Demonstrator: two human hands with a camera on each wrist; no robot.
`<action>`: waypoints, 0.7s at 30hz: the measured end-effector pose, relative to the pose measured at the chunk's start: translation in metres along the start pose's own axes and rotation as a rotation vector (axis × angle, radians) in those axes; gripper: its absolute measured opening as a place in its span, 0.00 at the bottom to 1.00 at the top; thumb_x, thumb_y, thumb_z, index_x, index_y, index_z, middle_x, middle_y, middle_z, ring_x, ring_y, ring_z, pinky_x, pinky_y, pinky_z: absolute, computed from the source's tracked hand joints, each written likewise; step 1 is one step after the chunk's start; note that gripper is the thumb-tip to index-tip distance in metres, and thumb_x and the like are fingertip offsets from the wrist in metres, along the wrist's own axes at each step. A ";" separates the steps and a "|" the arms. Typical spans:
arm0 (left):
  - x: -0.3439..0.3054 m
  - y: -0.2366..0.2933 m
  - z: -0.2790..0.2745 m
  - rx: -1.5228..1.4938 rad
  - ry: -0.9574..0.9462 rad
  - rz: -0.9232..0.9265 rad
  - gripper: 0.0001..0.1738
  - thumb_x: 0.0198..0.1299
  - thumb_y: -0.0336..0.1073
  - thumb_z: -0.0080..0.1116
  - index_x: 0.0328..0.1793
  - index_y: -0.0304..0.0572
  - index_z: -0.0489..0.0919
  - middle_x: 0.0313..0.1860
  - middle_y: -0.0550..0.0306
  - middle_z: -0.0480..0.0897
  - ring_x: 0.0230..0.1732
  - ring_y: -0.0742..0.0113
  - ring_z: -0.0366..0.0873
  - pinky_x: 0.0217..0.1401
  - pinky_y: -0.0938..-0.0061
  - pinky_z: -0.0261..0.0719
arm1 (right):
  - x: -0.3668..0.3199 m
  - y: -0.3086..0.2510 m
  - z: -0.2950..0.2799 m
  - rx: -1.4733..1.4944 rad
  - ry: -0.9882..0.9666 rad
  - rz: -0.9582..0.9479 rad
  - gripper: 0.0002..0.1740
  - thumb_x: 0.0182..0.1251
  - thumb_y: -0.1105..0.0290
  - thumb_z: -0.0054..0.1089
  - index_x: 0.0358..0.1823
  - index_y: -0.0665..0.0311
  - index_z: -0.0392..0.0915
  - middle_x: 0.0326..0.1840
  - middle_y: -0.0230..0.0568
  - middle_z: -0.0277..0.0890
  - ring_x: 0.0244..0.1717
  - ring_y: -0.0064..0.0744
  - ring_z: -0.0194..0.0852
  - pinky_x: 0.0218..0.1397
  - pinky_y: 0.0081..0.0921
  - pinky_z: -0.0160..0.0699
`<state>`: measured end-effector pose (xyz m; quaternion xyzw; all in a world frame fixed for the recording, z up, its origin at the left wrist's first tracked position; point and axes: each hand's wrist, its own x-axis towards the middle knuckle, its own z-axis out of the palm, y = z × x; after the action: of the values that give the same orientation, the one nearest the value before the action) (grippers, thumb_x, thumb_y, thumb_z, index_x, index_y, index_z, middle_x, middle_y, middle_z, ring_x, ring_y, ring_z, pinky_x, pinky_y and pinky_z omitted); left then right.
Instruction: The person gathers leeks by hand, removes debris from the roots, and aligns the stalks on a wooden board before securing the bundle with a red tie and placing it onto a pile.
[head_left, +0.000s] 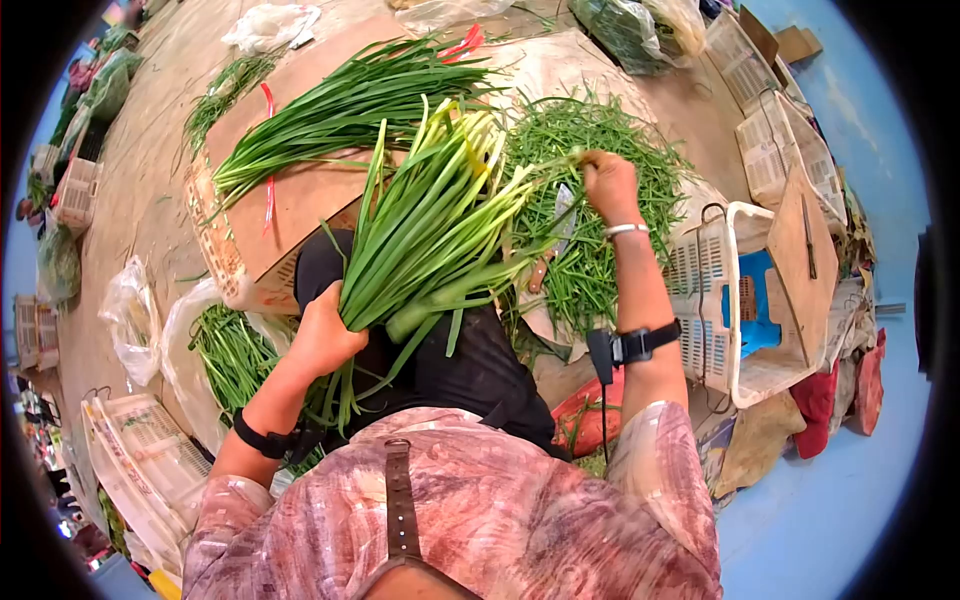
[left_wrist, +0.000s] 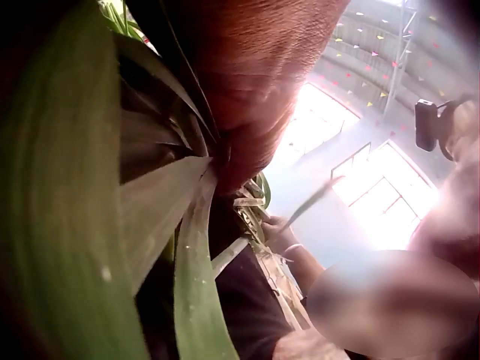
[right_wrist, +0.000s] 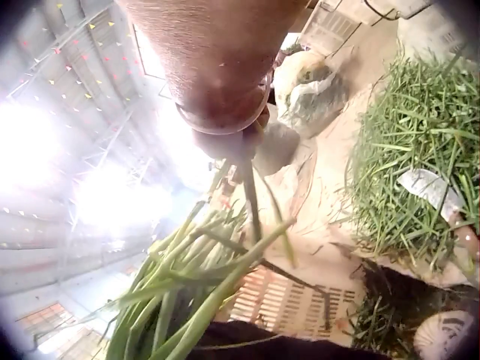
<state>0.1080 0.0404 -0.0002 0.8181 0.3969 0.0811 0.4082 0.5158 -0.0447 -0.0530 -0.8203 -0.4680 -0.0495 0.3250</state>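
My left hand (head_left: 328, 325) grips a thick bunch of garlic chives (head_left: 420, 215) by the leafy green end, over my lap. Its pale yellow-green stalk ends fan out up and to the right in the head view. Off to the right, my right hand (head_left: 612, 188) pinches thin strands at the far end of a few stalks drawn out from the bunch. In the right wrist view these strands (right_wrist: 251, 199) hang below the fingers, which the wrist mostly hides. Wide green leaves (left_wrist: 67, 195) fill much of the left wrist view.
Another chive bunch (head_left: 330, 115) lies on a board-topped crate (head_left: 290, 225) at the upper left. A knife (head_left: 565, 215) rests on a heap of loose green trimmings (head_left: 600, 260). To the right stands a white plastic crate (head_left: 735, 300); more chives (head_left: 230, 345) sit low on the left.
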 end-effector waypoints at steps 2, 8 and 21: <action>0.000 -0.001 0.000 0.018 0.001 -0.010 0.20 0.42 0.31 0.57 0.44 0.29 0.72 0.35 0.34 0.79 0.42 0.40 0.77 0.45 0.62 0.74 | 0.008 0.023 -0.007 -0.031 0.057 0.063 0.08 0.53 0.70 0.60 0.36 0.56 0.81 0.31 0.50 0.78 0.33 0.48 0.78 0.38 0.38 0.77; 0.003 0.001 -0.001 -0.010 -0.009 -0.004 0.21 0.43 0.31 0.57 0.45 0.29 0.72 0.35 0.36 0.79 0.43 0.43 0.79 0.46 0.65 0.75 | 0.004 -0.006 -0.039 -0.368 -0.171 0.427 0.32 0.51 0.64 0.68 0.53 0.78 0.69 0.45 0.61 0.76 0.43 0.49 0.78 0.46 0.35 0.78; 0.005 0.006 -0.010 -0.115 -0.147 -0.092 0.22 0.39 0.30 0.58 0.44 0.26 0.73 0.30 0.44 0.80 0.35 0.64 0.78 0.44 0.71 0.74 | -0.016 -0.018 -0.012 0.140 -0.056 0.226 0.16 0.55 0.70 0.62 0.46 0.66 0.79 0.38 0.51 0.80 0.36 0.37 0.80 0.40 0.26 0.78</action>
<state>0.1103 0.0475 0.0100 0.7781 0.3976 0.0249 0.4857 0.4950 -0.0566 -0.0408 -0.8443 -0.3837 0.0430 0.3717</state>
